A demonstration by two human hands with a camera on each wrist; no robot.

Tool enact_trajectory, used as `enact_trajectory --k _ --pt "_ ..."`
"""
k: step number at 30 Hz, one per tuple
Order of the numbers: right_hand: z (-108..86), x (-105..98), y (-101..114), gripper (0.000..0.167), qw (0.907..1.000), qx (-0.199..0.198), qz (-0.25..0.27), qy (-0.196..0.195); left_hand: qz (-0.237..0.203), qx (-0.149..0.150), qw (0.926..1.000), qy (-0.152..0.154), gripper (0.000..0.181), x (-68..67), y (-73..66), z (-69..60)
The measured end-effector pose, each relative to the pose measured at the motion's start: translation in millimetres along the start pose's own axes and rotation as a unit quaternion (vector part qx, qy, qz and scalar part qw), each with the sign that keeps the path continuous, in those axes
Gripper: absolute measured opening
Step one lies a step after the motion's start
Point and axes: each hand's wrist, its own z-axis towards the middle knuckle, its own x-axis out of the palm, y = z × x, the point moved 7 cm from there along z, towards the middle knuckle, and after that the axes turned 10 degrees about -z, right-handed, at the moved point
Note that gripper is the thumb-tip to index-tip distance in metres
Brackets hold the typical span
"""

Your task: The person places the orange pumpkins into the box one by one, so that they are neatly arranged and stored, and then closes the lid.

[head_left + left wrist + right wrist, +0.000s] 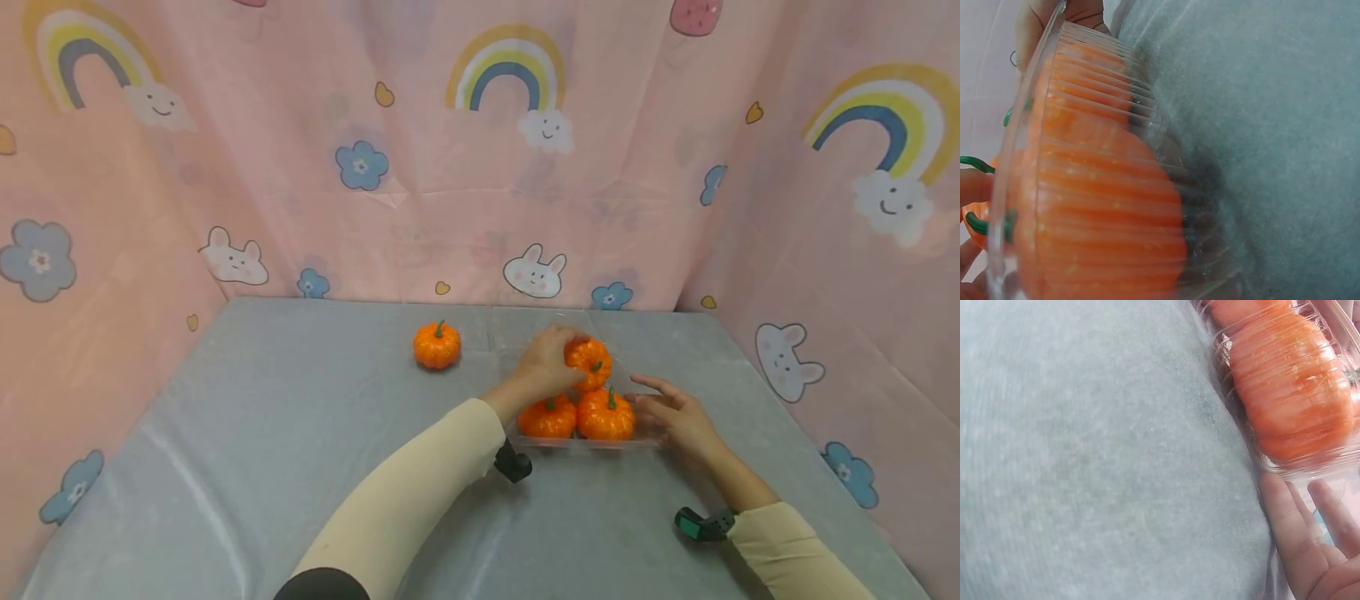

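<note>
A clear plastic container point(592, 445) stands right of the middle of the table, with two small orange pumpkins in its near part: a left one point(546, 418) and a right one point(606, 415). My left hand point(551, 362) grips a third pumpkin point(590, 363), its stem tilted toward me, behind those two. At the container's right side is my right hand point(678, 421). Its fingers are extended, and in the right wrist view the fingertips point(1272, 484) lie at the container's wall. Through the ribbed wall, the left wrist view shows a large pumpkin point(1104, 219) up close.
Another orange pumpkin point(437, 346) sits upright on the grey table cover point(300, 417), left of the container. Behind and at both sides hangs a pink curtain point(435, 225) printed with rainbows, rabbits and flowers.
</note>
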Motion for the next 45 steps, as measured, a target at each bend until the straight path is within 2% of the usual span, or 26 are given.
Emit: enact_trajectory --k 9,15,19,26,38,45 --pt "0.0 1 0 0.052 1.0 0.002 0.001 -0.001 -0.014 -0.03 0.9994 0.001 0.057 0.5 6.4 1.4" --pt "-0.5 1 1 0.047 0.9999 0.0 0.01 0.001 -0.043 -0.025 0.9987 0.011 0.057 1.5 12.7 3.0" --pt "-0.3 1 0 0.05 1.0 0.006 0.007 0.0 -0.068 -0.021 0.9974 0.014 0.054 1.0 15.4 3.9" --pt "0.3 1 0 0.053 1.0 0.001 0.005 -0.001 -0.095 -0.019 0.9953 0.003 0.044 -2.7 13.8 4.6" --pt "-0.8 2 1 0.05 1.0 0.002 -0.004 -0.006 -0.022 0.018 0.9994 0.019 0.044 1.8 4.0 2.1" --pt "-0.4 1 -1 0.052 1.0 0.003 -0.003 -0.005 -0.014 0.014 0.9993 0.03 0.043 4.7 3.8 1.5"
